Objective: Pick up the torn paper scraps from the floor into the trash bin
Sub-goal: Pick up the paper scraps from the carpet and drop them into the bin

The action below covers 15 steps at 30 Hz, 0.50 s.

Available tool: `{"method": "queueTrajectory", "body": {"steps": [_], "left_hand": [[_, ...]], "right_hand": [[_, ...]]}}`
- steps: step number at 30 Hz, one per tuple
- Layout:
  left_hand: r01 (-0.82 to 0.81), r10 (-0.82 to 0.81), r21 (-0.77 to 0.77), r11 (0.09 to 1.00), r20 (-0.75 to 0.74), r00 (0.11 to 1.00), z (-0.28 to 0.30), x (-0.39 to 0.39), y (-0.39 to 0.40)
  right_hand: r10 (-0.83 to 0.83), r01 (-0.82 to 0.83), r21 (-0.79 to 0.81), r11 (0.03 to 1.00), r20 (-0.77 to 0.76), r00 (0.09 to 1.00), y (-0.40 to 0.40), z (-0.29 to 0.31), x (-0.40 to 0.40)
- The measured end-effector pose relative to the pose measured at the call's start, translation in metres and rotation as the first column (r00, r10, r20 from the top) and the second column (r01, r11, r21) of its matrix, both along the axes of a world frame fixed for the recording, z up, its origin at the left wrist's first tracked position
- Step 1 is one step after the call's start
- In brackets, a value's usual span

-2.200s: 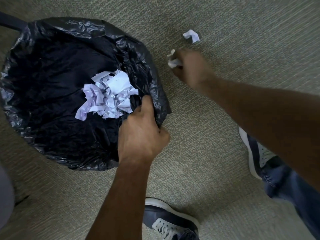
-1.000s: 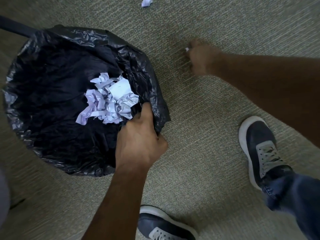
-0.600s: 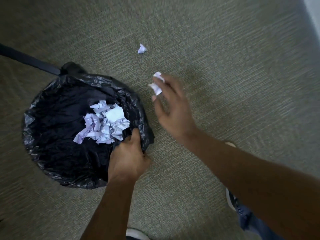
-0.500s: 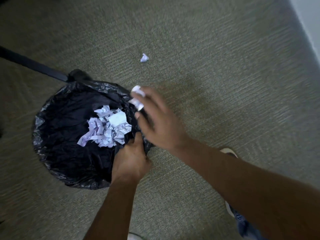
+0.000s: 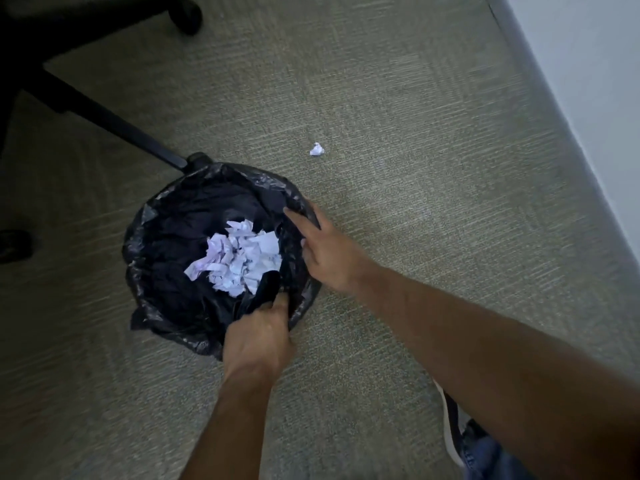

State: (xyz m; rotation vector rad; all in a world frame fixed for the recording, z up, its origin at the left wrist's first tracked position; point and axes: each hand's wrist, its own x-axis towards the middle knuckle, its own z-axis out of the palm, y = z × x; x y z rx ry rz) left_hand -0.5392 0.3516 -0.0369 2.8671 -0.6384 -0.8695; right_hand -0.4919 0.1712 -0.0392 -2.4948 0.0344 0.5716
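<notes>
One paper scrap is seen lying alone on the carpet floor, beyond the trash bin and well apart from both hands. The bin is lined with a black plastic bag and stands on the floor, with a heap of torn paper scraps gathered inside it, toward the near right part.

The near edge of the bag is pinched by the left hand; its grip is clamped on the plastic, with the thumb pressed on the inner side of the rim. The right hand is held over the right rim of the bin, palm down, with the fingers spread and stretched toward the inside. Its grip is apart and no paper is seen in it. The fingertips seem to touch the bag at the rim, but this cannot be told for sure.

Behind the bin, a black leg of an office chair base is laid across the floor, and its end meets the far rim of the bin. One castor is seen at the top of the view. A pale wall runs along the right side. At the lower right, a part of a shoe with a white sole and some blue jeans are visible under the right forearm.
</notes>
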Motion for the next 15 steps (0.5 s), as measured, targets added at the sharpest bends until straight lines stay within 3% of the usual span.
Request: {"method": "queueTrajectory", "body": {"steps": [6,10,15], "left_hand": [[0.092,-0.095,-0.061,0.994,-0.044,0.994,0.000,0.013,0.025],[0.071,-0.075,-0.074,0.995,-0.058,0.995,0.003,0.013,0.024],[0.074,-0.080,-0.061,0.995,-0.091,0.993,0.005,0.017,0.024]], "right_hand": [[-0.122,0.123,0.047,0.991,-0.033,0.992,0.012,0.002,0.004],[-0.145,0.147,0.050,0.988,-0.033,0.989,0.015,0.005,0.001],[-0.148,0.143,0.103,0.984,0.048,0.988,0.013,0.000,0.001]]}}
